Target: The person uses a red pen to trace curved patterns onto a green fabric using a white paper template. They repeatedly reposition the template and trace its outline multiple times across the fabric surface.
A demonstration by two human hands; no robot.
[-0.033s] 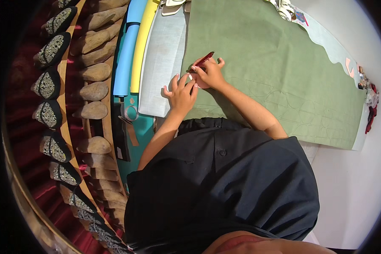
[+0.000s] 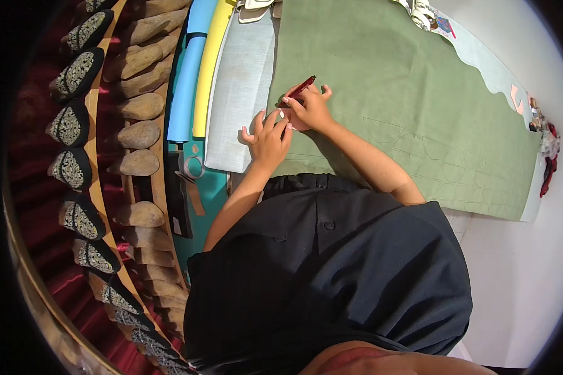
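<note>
My right hand (image 2: 311,110) grips a dark red pen (image 2: 304,86). Its lower end points down at the edge of a small pink pattern piece (image 2: 299,122), though the tip itself is hard to make out. The piece lies on a large green sheet of material (image 2: 356,62), partly covered by both hands. My left hand (image 2: 269,139) is spread, its fingertips against the left side of the pink piece. Thin drawn outlines (image 2: 419,147) of curved shapes run across the green sheet to the right of my forearm.
Left of the green sheet lie a pale grey sheet (image 2: 238,94), a yellow roll (image 2: 211,69) and a blue roll (image 2: 186,94). A tape ring (image 2: 194,166) rests on the teal surface. Wooden shoe lasts (image 2: 141,134) and embroidered black shoes (image 2: 69,125) line racks farther left.
</note>
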